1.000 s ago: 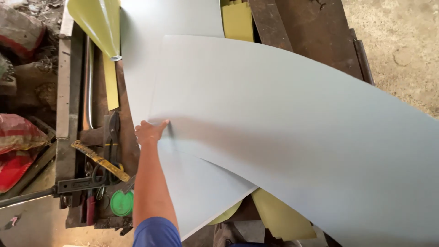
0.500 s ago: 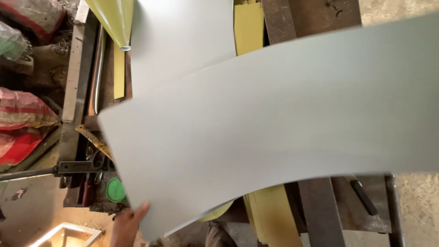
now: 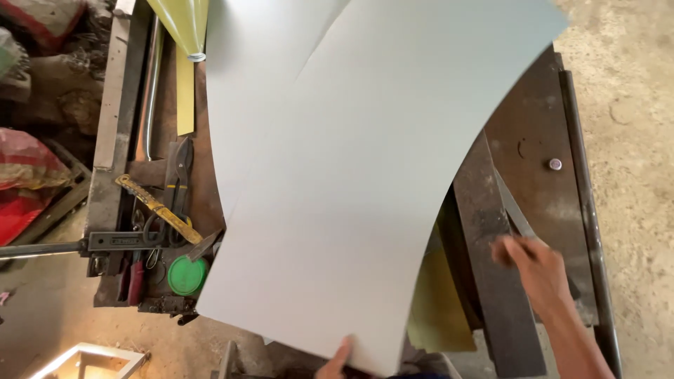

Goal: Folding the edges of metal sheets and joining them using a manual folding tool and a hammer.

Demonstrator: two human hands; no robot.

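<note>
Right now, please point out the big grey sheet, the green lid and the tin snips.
Grey sheet [image 3: 351, 189], head view, its middle.
Green lid [image 3: 187, 275], head view, its top.
Tin snips [image 3: 180, 168], head view, its blades.

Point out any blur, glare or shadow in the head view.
Head view: right hand smeared by motion blur; grey sheet evenly lit, without glare, its upper right corner soft; it shadows the yellow panel; warm bright patch at the frame, bottom left.
</note>
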